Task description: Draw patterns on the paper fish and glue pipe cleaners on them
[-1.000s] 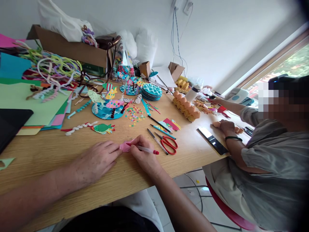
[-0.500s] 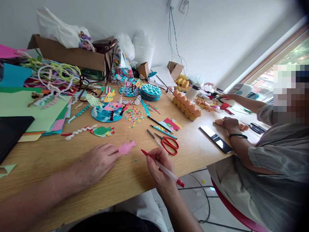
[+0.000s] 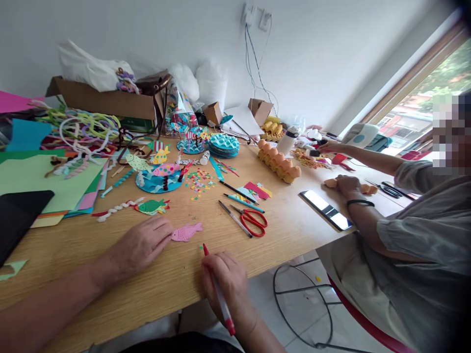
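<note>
In the head view, the left hand (image 3: 149, 240) rests with loosely extended fingers at the edge of a pink fish cutout (image 3: 187, 232) on the tabletop (image 3: 147, 299), while the right hand (image 3: 227, 277) grips a red pen (image 3: 222, 306) near its tail.

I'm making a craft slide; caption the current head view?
Right hand holding a red pen, left hand at a pink fish cutout on a wooden table.

Pink fish (image 3: 188, 232) (scale-patterned), lying flat, head leftward — red-tipped pen (image 3: 222, 303), slanted
</note>
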Demonstrator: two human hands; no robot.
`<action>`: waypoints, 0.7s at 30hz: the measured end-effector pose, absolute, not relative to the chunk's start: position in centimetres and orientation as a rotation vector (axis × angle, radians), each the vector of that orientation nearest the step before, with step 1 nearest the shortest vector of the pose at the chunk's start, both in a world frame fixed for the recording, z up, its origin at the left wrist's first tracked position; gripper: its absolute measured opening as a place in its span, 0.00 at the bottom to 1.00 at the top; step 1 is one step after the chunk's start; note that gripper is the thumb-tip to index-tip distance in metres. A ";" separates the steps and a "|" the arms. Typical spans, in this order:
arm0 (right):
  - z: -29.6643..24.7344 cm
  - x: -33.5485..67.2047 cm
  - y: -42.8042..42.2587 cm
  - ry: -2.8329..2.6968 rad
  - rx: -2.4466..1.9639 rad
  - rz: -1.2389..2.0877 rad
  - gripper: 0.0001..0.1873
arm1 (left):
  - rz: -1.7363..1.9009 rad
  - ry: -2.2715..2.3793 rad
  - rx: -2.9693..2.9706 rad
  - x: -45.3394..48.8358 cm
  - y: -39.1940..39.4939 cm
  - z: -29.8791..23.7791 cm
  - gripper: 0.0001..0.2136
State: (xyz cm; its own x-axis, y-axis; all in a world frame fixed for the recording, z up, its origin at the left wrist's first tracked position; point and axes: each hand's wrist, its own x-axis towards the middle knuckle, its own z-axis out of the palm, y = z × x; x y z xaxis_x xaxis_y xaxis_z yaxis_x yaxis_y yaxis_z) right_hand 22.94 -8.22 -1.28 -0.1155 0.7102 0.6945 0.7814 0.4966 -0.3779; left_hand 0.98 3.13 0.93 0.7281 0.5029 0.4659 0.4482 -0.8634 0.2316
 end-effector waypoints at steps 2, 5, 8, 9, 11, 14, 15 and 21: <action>-1.2 22.8 -8.1 -1.847 -1.233 -0.127 0.10 | 0.812 0.793 2.825 0.9 3.3 1.1 0.14; -1.1 22.8 -8.2 -1.847 -1.222 -0.119 0.09 | 0.803 0.801 2.828 0.8 3.3 1.3 0.13; -1.0 22.8 -8.3 -1.855 -1.203 -0.128 0.08 | 0.796 0.796 2.825 0.8 3.2 1.5 0.13; -0.9 22.8 -8.3 -1.858 -1.201 -0.127 0.08 | 0.792 0.791 2.823 0.9 3.2 1.5 0.12; -1.0 22.7 -8.3 -1.864 -1.201 -0.121 0.08 | 0.783 0.781 2.818 0.9 3.3 1.4 0.13; -1.2 22.7 -8.2 -1.858 -1.211 -0.116 0.09 | 0.744 0.767 2.812 0.9 3.5 1.3 0.13; -1.3 22.7 -8.2 -1.858 -1.214 -0.115 0.10 | 0.726 0.762 2.810 0.9 3.6 1.3 0.12; -1.4 22.7 -8.1 -1.856 -1.192 -0.089 0.10 | 0.630 0.727 2.796 0.7 3.7 1.5 0.07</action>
